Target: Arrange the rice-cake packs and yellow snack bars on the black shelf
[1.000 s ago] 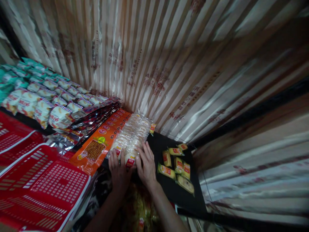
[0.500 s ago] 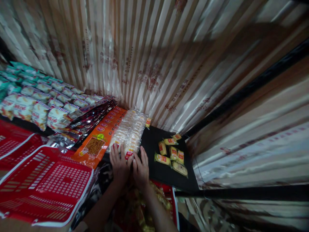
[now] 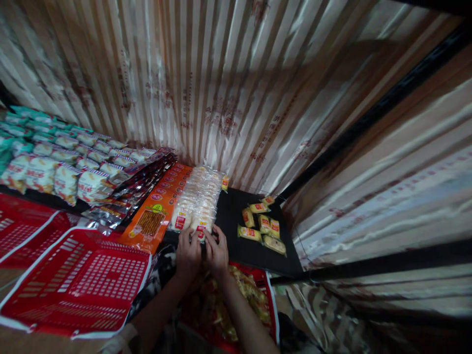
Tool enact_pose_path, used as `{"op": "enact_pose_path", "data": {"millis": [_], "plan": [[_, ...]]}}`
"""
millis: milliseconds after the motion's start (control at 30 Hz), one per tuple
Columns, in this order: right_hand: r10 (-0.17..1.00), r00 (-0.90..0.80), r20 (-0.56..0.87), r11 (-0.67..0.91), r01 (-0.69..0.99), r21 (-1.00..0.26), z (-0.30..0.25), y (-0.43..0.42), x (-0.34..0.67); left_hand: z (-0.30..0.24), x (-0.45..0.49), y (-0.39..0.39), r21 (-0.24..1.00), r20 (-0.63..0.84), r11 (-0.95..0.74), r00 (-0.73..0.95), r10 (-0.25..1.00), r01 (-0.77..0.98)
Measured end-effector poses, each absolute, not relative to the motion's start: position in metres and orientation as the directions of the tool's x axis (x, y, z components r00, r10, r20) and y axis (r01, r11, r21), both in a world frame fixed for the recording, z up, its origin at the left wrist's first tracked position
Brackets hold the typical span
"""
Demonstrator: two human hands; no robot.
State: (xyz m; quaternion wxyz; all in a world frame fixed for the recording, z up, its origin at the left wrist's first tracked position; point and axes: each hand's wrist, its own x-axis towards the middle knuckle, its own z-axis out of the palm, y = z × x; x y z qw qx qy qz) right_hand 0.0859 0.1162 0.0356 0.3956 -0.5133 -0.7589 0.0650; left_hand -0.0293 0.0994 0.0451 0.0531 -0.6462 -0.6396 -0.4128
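Two rows of white rice cracker packets (image 3: pixel 206 201) in clear wrappers with red labels stand on the black shelf. At the front end of the right row, my left hand (image 3: pixel 189 251) has its fingers bent against the lower edge of the nearest packet. My right hand (image 3: pixel 217 250) grips the same edge from the other side, its fingers curled and close to the left ones. Both thumbs are hard to make out. Left of the rows lies a flat orange snack bag (image 3: pixel 167 189) with a picture of brown sticks.
Small yellow packets (image 3: pixel 250 233) lie scattered on the black shelf (image 3: pixel 230 211) at right. Dark red bags (image 3: pixel 147 172) and white chip bags (image 3: pixel 90 184) fill the left. A red basket (image 3: pixel 106 268) stands at lower left; another (image 3: pixel 275 314) with golden packets is beneath my arms.
My hands have drawn back slightly toward me, and their fingers have gone from lying flatter over the packets to curling at the front edge. The view has shifted a little.
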Motion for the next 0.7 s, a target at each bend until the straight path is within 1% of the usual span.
{"op": "enact_pose_path", "data": {"millis": [133,267,400,567,700], "plan": [[0.827,-0.157,0.54,0.462,0.736,-0.494,0.034,0.116,0.084,0.045,-0.037,0.102,0.456,0.612,-0.25,-0.098,0.785,0.854],[0.848,-0.108,0.519,0.408,0.758,-0.509,0.038,0.116,0.079,0.043,-0.04,0.106,0.502,0.603,-0.278,-0.101,0.791,0.819],[0.875,-0.017,0.484,0.318,0.775,-0.546,0.043,0.119,0.072,0.041,-0.04,0.11,0.536,0.578,-0.26,-0.125,0.806,0.803],[0.886,0.06,0.46,0.241,0.788,-0.567,0.043,0.125,0.064,0.043,-0.042,0.111,0.5,0.582,-0.177,-0.177,0.794,0.848],[0.889,0.089,0.449,0.211,0.792,-0.574,0.042,0.128,0.062,0.043,-0.043,0.113,0.513,0.549,-0.134,-0.204,0.811,0.848]]}}
